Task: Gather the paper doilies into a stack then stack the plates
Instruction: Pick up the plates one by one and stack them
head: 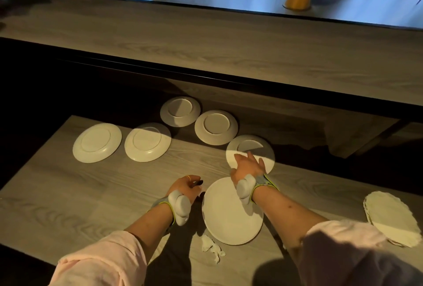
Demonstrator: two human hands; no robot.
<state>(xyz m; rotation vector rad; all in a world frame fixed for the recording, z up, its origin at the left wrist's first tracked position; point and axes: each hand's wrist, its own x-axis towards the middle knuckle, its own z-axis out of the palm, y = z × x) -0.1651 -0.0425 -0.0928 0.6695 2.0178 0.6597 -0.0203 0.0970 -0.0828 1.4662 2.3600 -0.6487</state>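
Your left hand point(185, 186) sat curled, knuckles up, on the grey wood-grain tabletop point(68, 198) just left of the nearest round white plate point(231, 214); whether it gripped anything, I could not tell. A crumpled scrap of white paper point(211, 246) lay at that plate's near edge. Your right hand point(248, 165) was spread open, palm down, fingers resting on the near rim of a second white plate point(254, 148), gripping nothing. Off to your right, near the table edge, the stack of cream scalloped paper doilies point(391, 218) lay gathered and well apart from the plates. Farther out, four more white plates lay upside down and unstacked: two side by side on the left point(97, 142) point(147, 142), and two beyond in shadow point(180, 111) point(216, 127).
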